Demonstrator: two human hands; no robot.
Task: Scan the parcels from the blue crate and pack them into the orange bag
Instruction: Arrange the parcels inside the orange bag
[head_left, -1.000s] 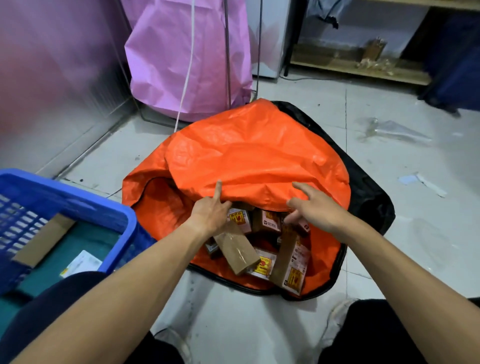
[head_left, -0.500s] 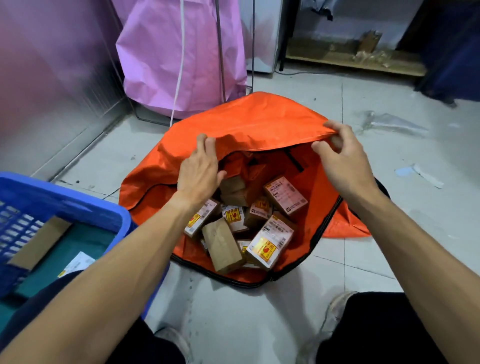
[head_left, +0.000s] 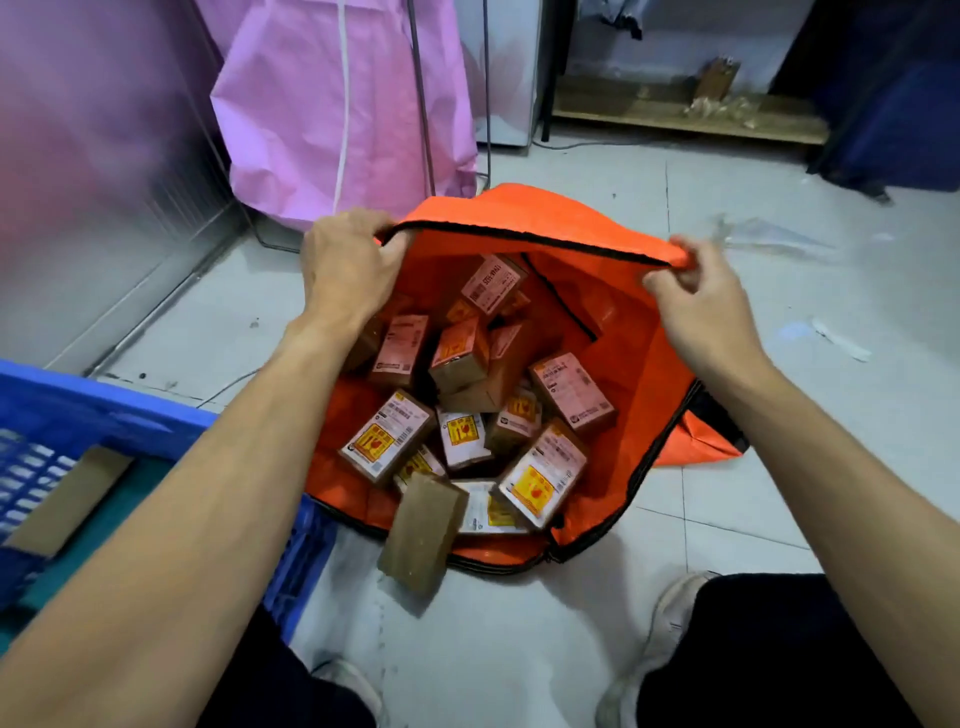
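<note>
Gripping orange bag (head_left: 639, 358) rim, left hand (head_left: 348, 260), right hand (head_left: 698, 301), parcels (head_left: 467, 410) below (inside).

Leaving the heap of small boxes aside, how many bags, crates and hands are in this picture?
orange bag: 1
blue crate: 1
hands: 2, the left hand and the right hand, each gripping the bag's zip-edged rim
Total: 4
</note>
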